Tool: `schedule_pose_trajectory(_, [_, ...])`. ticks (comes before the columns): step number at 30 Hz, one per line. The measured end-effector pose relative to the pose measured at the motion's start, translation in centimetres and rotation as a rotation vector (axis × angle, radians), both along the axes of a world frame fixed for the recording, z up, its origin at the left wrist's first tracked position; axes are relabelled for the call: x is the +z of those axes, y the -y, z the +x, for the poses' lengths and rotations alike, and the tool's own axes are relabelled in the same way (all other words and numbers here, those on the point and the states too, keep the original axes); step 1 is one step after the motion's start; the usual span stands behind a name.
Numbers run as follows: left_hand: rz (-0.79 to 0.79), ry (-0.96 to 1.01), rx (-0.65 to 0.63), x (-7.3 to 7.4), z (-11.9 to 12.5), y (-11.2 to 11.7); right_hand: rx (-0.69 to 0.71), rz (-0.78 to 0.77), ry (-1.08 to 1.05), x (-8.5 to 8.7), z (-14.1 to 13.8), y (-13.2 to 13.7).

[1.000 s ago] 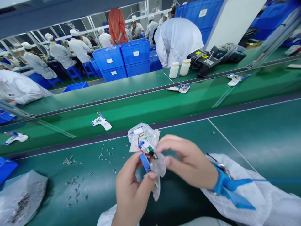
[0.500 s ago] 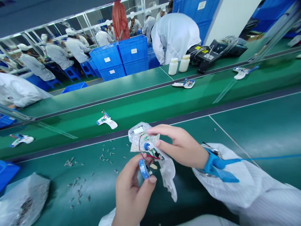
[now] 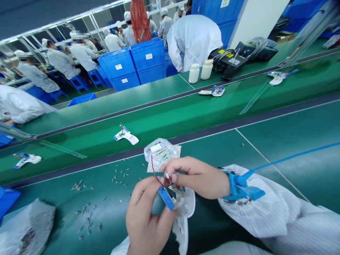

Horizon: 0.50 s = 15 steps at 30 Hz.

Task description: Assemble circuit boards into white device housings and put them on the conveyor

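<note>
My left hand is closed on a small blue part with a red wire and a clear plastic bag hanging beneath it. My right hand, with a blue wrist strap, pinches the wired piece just above the blue part. Behind my hands a clear bag of small circuit boards lies on the dark green bench.
Several small screws are scattered at the left, beside a grey bag of screws. White device shells ride the green conveyor. Two white bottles, blue crates and people in white coats are beyond.
My right hand has come down from the bag of boards and closed onto the wired piece by my left hand. The conveyor's shells have drifted right.
</note>
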<state>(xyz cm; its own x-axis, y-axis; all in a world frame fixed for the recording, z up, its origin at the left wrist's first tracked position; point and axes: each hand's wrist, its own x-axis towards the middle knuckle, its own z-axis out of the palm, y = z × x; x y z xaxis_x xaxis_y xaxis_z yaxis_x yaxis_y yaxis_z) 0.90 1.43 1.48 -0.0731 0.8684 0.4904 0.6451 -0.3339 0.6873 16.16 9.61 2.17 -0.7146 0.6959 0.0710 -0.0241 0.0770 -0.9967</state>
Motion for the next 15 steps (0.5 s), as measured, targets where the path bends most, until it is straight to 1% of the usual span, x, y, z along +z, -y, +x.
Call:
schedule_pose_trajectory(2, [-0.009, 0.059, 0.041, -0.12, 0.31, 0.15, -0.043, -0.106, -0.055, -0.05, -0.15, 0.3])
schedule_pose_trajectory(4, [-0.05, 0.144, 0.062, -0.28, 0.52, 0.23, -0.063, -0.149, -0.081, 0.08, -0.29, 0.41])
schedule_pose_trajectory(8, [-0.15, 0.355, 0.045, -0.59, 0.67, 0.19, -0.061, -0.042, -0.059, 0.5, -0.35, 0.32])
schedule_pose_trajectory(11, [-0.194, 0.523, 0.036, -0.49, 0.8, 0.07, -0.041, 0.035, -0.021, 0.53, -0.23, 0.41])
schedule_pose_trajectory(15, [-0.239, 0.675, 0.026, 0.0, 1.03, -0.07, -0.141, 0.191, 0.11, 0.36, -0.16, 1.01])
